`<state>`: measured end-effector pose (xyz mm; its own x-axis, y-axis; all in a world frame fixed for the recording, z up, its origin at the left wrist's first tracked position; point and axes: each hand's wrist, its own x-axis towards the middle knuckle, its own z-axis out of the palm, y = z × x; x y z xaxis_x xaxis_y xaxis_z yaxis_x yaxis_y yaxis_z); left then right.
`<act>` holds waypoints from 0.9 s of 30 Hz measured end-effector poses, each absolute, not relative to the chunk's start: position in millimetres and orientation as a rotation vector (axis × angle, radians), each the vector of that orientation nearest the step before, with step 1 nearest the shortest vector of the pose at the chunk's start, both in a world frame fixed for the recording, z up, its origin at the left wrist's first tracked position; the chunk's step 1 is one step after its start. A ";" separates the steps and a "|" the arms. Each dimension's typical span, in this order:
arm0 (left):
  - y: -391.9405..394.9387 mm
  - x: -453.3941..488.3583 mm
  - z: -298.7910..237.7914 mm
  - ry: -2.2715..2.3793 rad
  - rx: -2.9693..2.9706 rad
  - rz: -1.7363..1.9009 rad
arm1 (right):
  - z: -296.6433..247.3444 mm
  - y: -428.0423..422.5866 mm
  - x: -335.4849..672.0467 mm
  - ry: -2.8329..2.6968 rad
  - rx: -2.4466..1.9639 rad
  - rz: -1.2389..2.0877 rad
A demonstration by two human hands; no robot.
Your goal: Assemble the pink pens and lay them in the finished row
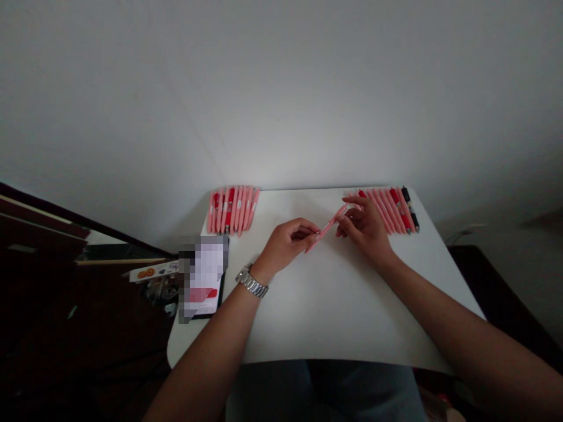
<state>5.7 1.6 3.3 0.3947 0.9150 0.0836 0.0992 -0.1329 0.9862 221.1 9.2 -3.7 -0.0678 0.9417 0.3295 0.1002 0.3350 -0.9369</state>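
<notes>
Both hands hold one pink pen (pixel 328 225) above the middle of a small white table (pixel 334 305). My left hand (pixel 288 243), with a metal watch on the wrist, pinches the pen's lower end. My right hand (pixel 363 225) grips its upper end with curled fingers. A row of pink and red pens (pixel 232 209) lies at the table's far left corner. Another row of pink, red and black pens (pixel 391 209) lies at the far right, just behind my right hand.
A blurred card or phone (pixel 204 275) lies on the table's left edge. Dark furniture (pixel 65 281) with small items stands to the left. A plain white wall (pixel 281 88) rises behind the table. My lap shows below the near edge.
</notes>
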 end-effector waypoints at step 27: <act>1.7 6.9 2.0 0.935 1.486 0.929 | -16.7 17.1 224.1 -1.458 -1.023 0.926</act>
<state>6.9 1.7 2.0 0.3822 0.9221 0.0601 0.0663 -0.0923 0.9935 224.1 17.1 -16.7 -0.0534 0.9448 0.3234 0.1087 0.3274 -0.9386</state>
